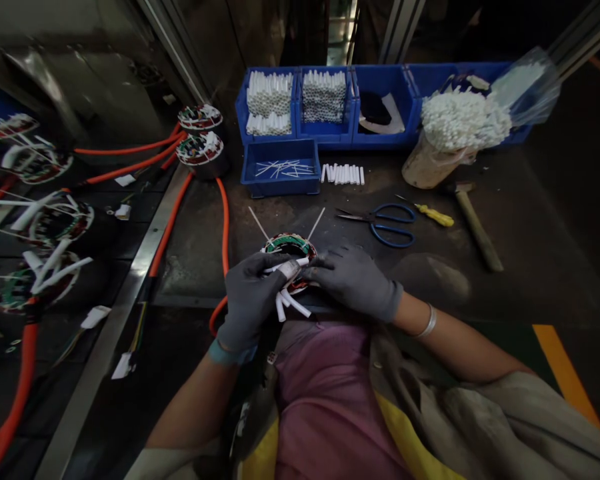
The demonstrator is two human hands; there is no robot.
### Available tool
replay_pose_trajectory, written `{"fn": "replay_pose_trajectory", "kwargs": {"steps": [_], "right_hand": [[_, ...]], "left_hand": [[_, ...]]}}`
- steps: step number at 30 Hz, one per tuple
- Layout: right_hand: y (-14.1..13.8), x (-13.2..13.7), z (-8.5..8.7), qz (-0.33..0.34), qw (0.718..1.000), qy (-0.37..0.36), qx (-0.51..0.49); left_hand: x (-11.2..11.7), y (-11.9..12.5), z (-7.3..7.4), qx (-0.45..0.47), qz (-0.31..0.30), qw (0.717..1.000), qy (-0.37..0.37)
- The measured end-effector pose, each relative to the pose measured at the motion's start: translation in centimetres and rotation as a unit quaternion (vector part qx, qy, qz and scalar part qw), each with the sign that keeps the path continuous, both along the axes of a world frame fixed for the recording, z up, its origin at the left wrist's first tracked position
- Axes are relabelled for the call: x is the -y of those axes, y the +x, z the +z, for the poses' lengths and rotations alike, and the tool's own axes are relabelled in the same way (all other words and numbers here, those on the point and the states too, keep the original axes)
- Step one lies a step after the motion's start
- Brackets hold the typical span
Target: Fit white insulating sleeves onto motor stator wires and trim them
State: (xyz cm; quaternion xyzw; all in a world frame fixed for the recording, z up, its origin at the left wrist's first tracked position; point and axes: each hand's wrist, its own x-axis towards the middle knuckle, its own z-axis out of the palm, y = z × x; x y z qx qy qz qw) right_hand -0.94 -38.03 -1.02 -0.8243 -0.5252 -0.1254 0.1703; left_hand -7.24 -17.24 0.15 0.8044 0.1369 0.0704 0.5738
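Observation:
A round wound motor stator (291, 245) with an orange cable (224, 220) lies at the near edge of the dark workbench (480, 280). Both my hands wear grey gloves and rest on it. My left hand (250, 300) is closed around several white sleeve tubes (289, 301), with its thumb and fingers pinching one tube over the stator. My right hand (357, 280) is curled with its fingertips pressed to the stator's right side, meeting the same tube. Two thin white ties stick up from the stator's far side.
Blue bins (325, 130) at the back hold white tubes; a smaller blue tray (280, 179) holds thin ties. Loose tubes (344, 175), blue scissors (387, 225), a yellow screwdriver (433, 215), a hammer (475, 223) and a tub of white tubes (455, 133) lie beyond. More stators (200, 137) sit left.

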Motion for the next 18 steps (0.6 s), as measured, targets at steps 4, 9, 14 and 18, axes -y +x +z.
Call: {"fn": "replay_pose_trajectory", "kwargs": {"steps": [4, 9, 14, 18], "right_hand": [[0.8, -0.7, 0.4, 0.001, 0.986, 0.034, -0.161], [1.2, 0.1, -0.4, 0.035, 0.95, 0.103, -0.292], [1.2, 0.3, -0.6, 0.035, 0.941, 0.117, -0.316], [1.0, 0.2, 0.4, 0.014, 0.938, 0.095, -0.333]], "left_hand": [[-1.2, -0.5, -0.3, 0.034, -0.072, 0.996, 0.05], [-3.1, -0.9, -0.5, 0.1, -0.163, 0.977, 0.098], [-6.3, 0.3, 0.8, 0.055, -0.336, 0.934, 0.109], [-7.4, 1.3, 1.6, 0.028, -0.459, 0.865, 0.202]]}}
